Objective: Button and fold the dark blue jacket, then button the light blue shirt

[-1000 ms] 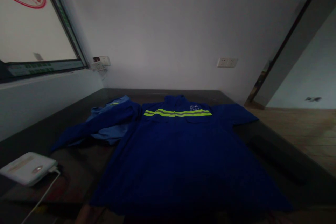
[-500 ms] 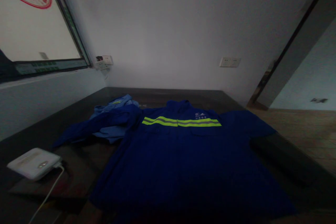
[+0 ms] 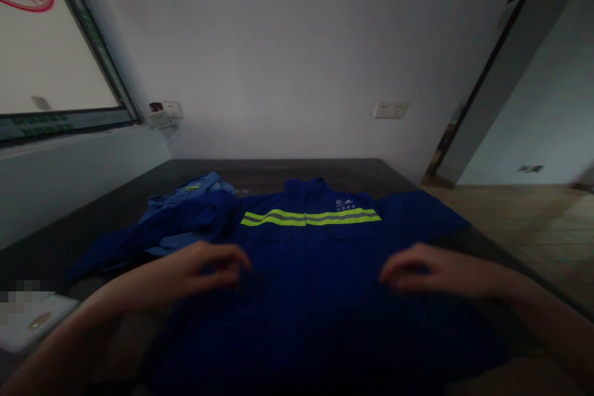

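Note:
A dark blue work jacket (image 3: 315,284) with a yellow-green reflective stripe across the chest lies spread flat, front up, on a dark table (image 3: 278,168). My left hand (image 3: 195,269) hovers over the jacket's left side, fingers loosely curled and apart, holding nothing. Over the right side, my right hand (image 3: 431,272) is held the same way, palm down and empty. Both hands are motion-blurred. A second, lighter blue garment (image 3: 185,210) lies crumpled beyond the jacket's left sleeve.
A white device (image 3: 32,322) lies at the table's near left edge. A window (image 3: 51,55) fills the left wall, with wall sockets (image 3: 164,114) beside it and another socket (image 3: 391,110) on the back wall. Wooden floor (image 3: 533,223) and a doorway are to the right.
Both my hands have come into view from below and now reach over the jacket. The camera has shifted slightly to the right; the jacket itself has not moved.

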A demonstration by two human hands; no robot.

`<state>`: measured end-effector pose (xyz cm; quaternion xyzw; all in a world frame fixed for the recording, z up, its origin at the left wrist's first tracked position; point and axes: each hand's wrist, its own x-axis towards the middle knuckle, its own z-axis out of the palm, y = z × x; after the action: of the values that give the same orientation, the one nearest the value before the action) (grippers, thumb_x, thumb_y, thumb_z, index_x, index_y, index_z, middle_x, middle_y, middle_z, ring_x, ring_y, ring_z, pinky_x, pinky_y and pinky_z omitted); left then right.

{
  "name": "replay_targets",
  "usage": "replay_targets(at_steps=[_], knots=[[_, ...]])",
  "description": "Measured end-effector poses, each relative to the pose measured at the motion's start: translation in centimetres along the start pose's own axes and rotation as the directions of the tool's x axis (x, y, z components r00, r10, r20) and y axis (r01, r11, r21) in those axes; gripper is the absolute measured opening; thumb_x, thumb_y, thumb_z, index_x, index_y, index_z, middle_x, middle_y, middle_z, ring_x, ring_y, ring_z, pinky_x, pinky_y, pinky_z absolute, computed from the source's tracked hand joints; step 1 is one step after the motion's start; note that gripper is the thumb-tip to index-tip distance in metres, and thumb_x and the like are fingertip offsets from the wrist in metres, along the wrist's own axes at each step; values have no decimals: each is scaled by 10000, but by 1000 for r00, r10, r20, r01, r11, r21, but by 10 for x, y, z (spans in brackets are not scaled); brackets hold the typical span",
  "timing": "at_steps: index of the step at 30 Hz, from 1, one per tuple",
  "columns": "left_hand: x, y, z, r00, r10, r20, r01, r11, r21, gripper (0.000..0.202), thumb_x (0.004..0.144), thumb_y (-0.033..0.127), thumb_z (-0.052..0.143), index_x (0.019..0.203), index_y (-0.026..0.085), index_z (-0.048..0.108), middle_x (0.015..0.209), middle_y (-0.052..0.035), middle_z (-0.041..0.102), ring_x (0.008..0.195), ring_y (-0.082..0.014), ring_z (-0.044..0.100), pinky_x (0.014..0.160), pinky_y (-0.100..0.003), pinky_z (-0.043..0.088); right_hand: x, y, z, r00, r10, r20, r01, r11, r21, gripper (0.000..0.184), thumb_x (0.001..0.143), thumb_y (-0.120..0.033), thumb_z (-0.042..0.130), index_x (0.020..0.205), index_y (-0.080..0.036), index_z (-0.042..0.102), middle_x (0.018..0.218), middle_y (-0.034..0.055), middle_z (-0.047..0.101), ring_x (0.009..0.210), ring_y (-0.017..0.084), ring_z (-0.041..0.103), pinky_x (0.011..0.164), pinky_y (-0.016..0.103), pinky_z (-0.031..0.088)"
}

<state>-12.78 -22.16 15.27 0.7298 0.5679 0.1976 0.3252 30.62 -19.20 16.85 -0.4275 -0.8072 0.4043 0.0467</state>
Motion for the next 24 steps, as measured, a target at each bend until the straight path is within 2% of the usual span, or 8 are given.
replay_targets(at_steps=[2,4,6,8,11,14,17,24], knots=[[56,37,-10,957,255,138,-263,964,38,391,876,432,456,1065,148,646,862,40,700,822,-145,640,793,-220,479,60,-1,-33,995,-98,-25,98,995,-14,360,845,-427,563,1110,-202,658,896,45,716,792,186,671,717,302,542],[117,53,-1,927,375,-1,-369,913,176,440,915,351,325,1073,58,611,863,38,678,829,-130,619,787,-218,455,124,10,-54,984,-143,-103,138,989,-53,365,866,-361,545,1162,-158,613,857,52,712,772,179,664,700,297,537],[174,50,20,914,376,-151,-307,885,350,425,897,212,292,1094,-19,590,998,-36,674,962,-155,605,863,-248,424,181,25,-65,959,-122,-257,78,981,-175,346,886,-282,518,1183,-119,591,900,69,710,775,175,658,735,312,530],[222,34,40,901,351,-256,-227,883,410,376,869,105,341,1131,-19,581,1149,-131,641,1107,-191,557,941,-272,391,228,37,-68,871,-116,-477,-65,936,-347,333,871,-195,529,1189,-114,587,1054,84,689,907,189,642,855,331,496],[274,6,61,889,310,-336,-147,890,431,541,791,3,419,1331,-41,411,1383,-250,440,1274,-273,418,1038,-347,337,272,50,-65,792,-133,-596,-143,908,-393,503,855,-69,474,1355,-49,422,1371,178,489,1220,246,484,1029,382,374],[303,-10,71,904,310,-294,-113,836,537,785,719,-51,462,1450,176,289,1503,-145,317,1358,-306,284,1052,-466,316,295,60,-62,782,-145,-606,-153,898,-413,593,848,3,395,1429,-97,326,1472,150,369,1312,212,392,1080,356,314],[318,-16,76,916,350,-196,-147,748,648,815,733,0,479,1452,318,264,1432,-79,426,1337,-313,287,1043,-546,273,305,69,-61,812,-152,-564,-138,889,-437,635,824,19,416,1428,-168,357,1454,112,405,1296,193,419,1068,309,324],[321,-27,72,934,328,-143,-127,679,723,417,752,102,532,1140,216,635,1153,-152,527,1155,-333,427,955,-502,355,306,76,-60,833,-161,-529,-136,868,-478,366,786,-43,518,1102,-163,659,1145,120,628,1046,229,591,916,295,422]])
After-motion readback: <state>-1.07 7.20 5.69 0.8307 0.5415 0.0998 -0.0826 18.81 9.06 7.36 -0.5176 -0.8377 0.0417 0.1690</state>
